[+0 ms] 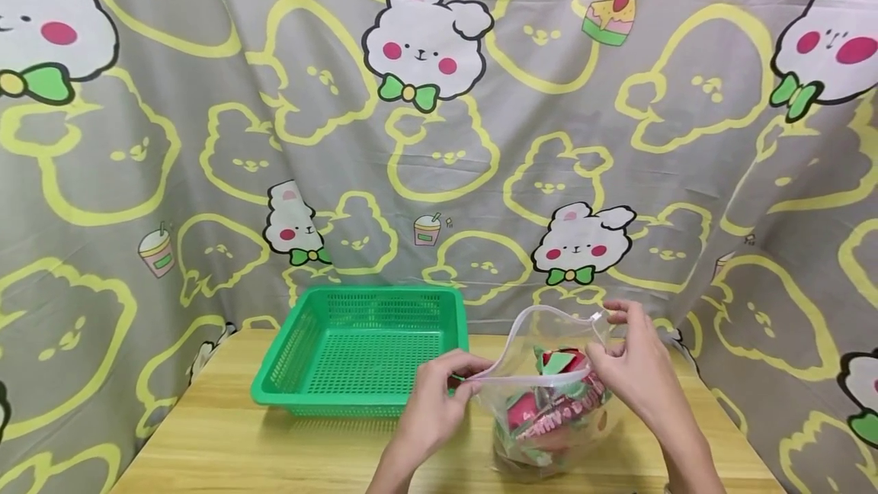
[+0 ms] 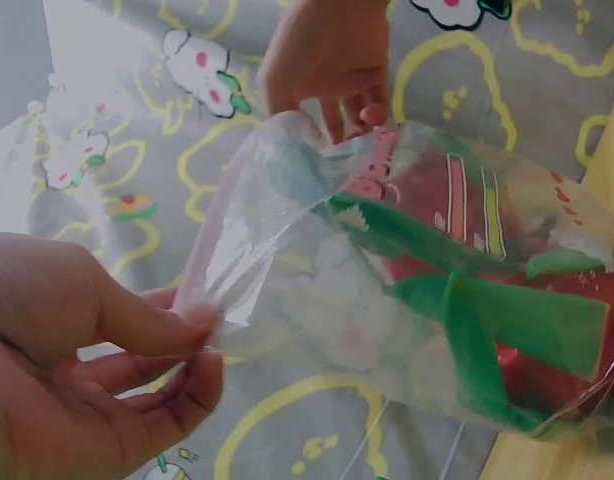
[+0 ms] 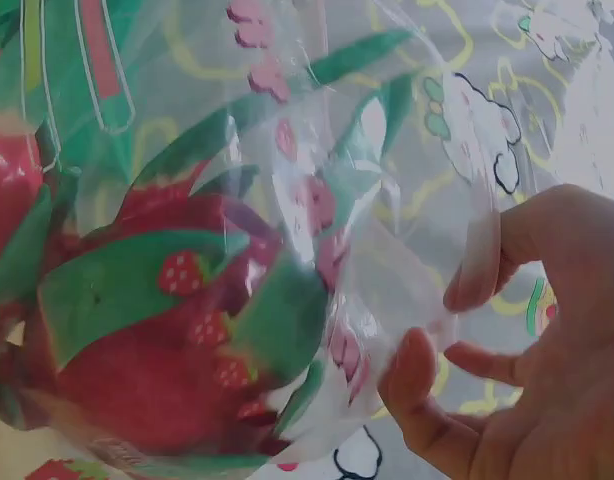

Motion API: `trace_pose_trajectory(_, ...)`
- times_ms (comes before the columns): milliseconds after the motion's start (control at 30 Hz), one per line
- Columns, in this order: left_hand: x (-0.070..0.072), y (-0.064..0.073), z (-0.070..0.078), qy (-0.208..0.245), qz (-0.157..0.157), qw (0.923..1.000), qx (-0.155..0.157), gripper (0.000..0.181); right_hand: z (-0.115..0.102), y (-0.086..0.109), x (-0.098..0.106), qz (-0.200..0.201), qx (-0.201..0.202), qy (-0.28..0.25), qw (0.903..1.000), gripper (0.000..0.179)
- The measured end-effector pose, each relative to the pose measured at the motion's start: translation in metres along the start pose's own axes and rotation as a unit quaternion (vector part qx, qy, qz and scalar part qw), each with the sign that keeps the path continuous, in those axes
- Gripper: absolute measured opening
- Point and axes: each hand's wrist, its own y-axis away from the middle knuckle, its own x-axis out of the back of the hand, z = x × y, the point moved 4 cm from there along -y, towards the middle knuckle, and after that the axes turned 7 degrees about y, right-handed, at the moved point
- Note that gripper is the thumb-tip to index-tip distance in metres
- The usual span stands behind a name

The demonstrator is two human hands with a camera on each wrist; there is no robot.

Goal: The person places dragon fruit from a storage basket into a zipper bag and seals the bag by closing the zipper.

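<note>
A clear zip bag (image 1: 542, 421) with a pale zip edge stands upright on the table, its mouth spread open. Inside are several red and green things (image 3: 177, 340), partly hidden by printing on the plastic; their kind is unclear. At the left end of the mouth, my left hand (image 1: 434, 406) pinches the zip edge between thumb and fingers; the left wrist view shows this hand (image 2: 97, 350) close up. My right hand (image 1: 638, 368) holds the opposite end near a small white slider (image 1: 597, 317). Thumb and fingers of that hand (image 3: 527, 370) grip the rim in the right wrist view.
A green plastic basket (image 1: 336, 400) with perforated walls sits to the left of the bag, close to my left hand. Both rest on a light wooden table (image 1: 226, 448). Behind and at the sides hangs a grey curtain (image 1: 453, 143) with rabbit prints.
</note>
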Motion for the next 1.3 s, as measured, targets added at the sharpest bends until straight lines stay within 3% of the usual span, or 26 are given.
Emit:
trace_pose_trajectory(133,0.005,-0.003,-0.006,0.037,0.038,0.9985,0.01,0.022,0.006,0.0,-0.004,-0.03,0.017,-0.041,0.9986,0.072)
trace_pose_trajectory(333,0.009,-0.009,-0.013,0.127,0.104,0.9862,0.023,0.014,0.015,0.002,-0.012,-0.055,0.026,-0.134,0.9892,0.044)
trace_pose_trajectory(433,0.012,-0.011,-0.016,0.169,0.139,0.9751,0.034,0.009,0.018,0.002,-0.015,-0.049,0.05,-0.192,0.9788,0.036)
trace_pose_trajectory(600,0.012,-0.016,-0.025,0.261,0.183,0.9465,0.048,0.016,0.029,0.002,-0.017,-0.063,0.081,-0.244,0.9644,0.032)
trace_pose_trajectory(700,0.009,-0.018,-0.031,0.303,0.198,0.9308,0.05,0.02,0.039,0.004,-0.017,-0.073,0.081,-0.292,0.9501,0.027)
trace_pose_trajectory(833,0.008,-0.018,-0.036,0.326,0.216,0.9192,0.047,0.017,0.051,0.006,-0.016,-0.038,0.048,-0.357,0.9322,0.015)
trace_pose_trajectory(967,0.008,-0.019,-0.039,0.337,0.239,0.9096,0.041,0.018,0.057,0.008,-0.014,0.001,0.011,-0.368,0.9296,0.013)
trace_pose_trajectory(1067,0.008,-0.019,-0.039,0.343,0.252,0.9042,0.036,0.019,0.054,0.009,-0.012,0.018,-0.004,-0.345,0.9384,0.017)
trace_pose_trajectory(1200,0.005,-0.02,-0.035,0.341,0.251,0.9057,0.024,0.023,0.043,0.012,-0.01,0.052,-0.008,-0.31,0.9493,0.017)
trace_pose_trajectory(1300,0.001,-0.022,-0.031,0.338,0.243,0.9091,0.014,0.025,0.032,0.013,-0.01,0.072,0.001,-0.312,0.9472,0.016)
